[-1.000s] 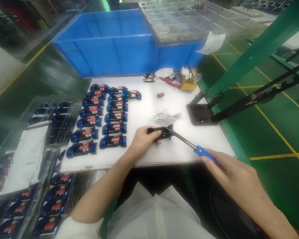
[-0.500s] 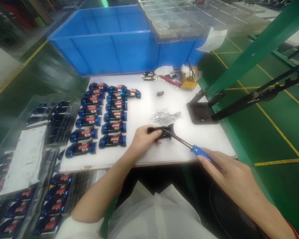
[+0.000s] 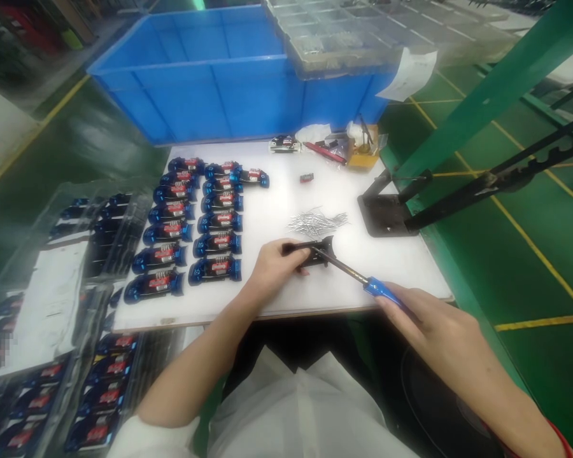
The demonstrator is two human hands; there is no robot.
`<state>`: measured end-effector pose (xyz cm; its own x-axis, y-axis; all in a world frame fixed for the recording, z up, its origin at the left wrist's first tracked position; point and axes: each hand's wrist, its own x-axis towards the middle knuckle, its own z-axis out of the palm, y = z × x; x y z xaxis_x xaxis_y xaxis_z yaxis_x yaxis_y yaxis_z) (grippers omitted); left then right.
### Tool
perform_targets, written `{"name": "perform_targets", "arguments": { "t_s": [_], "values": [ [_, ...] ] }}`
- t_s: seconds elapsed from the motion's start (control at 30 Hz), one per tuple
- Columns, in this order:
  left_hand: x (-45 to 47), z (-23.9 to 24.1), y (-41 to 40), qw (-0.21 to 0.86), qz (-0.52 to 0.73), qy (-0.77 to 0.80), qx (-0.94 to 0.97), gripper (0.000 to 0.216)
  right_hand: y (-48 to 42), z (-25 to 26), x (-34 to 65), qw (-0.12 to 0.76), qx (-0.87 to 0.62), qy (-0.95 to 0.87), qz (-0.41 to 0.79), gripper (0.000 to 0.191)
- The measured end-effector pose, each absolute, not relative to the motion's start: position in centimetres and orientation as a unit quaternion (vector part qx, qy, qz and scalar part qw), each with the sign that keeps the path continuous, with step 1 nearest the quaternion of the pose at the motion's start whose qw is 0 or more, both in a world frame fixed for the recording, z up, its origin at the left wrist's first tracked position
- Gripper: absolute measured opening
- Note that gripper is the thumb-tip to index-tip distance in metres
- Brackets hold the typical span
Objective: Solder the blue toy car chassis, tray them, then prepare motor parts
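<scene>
My left hand is closed on a black toy car chassis, held just above the near part of the white table. In my right hand is a soldering iron with a blue handle and a long metal shaft. Its tip reaches the chassis close to my left thumb; whether it touches cannot be made out. Just beyond the chassis lies a pile of thin silvery wires. A small red and black part sits further back.
Blue toy car bodies stand in two columns on the table's left. Behind is a blue crate with a clear compartment tray on it. A black metal stand is at right. Plastic trays of cars lie lower left.
The view has shifted very slightly. Both hands, the chassis and the soldering iron keep nearly the same positions.
</scene>
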<state>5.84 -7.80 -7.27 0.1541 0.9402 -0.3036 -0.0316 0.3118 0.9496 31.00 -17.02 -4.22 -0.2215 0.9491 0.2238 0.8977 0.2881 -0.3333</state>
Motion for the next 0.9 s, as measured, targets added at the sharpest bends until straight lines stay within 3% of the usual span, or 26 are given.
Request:
{"name": "perform_targets", "arguments": {
  "t_s": [0.23, 0.47, 0.63, 0.77, 0.9],
  "values": [
    [5.8, -7.4, -7.7, 0.625, 0.392, 0.516, 0.435, 0.017, -16.9, -3.5, 30.7, 0.170, -0.579, -0.797, 0.033, 0.035],
    [5.6, -7.8, -7.7, 0.621, 0.396, 0.513, 0.440, 0.018, -16.8, -2.8, 31.5, 0.265, -0.628, -0.722, 0.117, 0.029],
    [5.7, -6.9, -8.7, 0.559, 0.396, 0.524, 0.507, 0.017, -14.9, -3.3, 31.1, 0.286, -0.681, -0.603, 0.301, 0.034],
    [6.2, -5.9, -10.1, 0.413, 0.411, 0.481, 0.655, 0.010, -12.7, -3.4, 29.1, 0.320, -0.631, -0.505, 0.494, 0.041],
    [6.4, -5.7, -11.0, 0.281, 0.384, 0.378, 0.794, 0.020, -11.6, -3.6, 27.4, 0.337, -0.574, -0.431, 0.609, 0.046]
  ]
}}
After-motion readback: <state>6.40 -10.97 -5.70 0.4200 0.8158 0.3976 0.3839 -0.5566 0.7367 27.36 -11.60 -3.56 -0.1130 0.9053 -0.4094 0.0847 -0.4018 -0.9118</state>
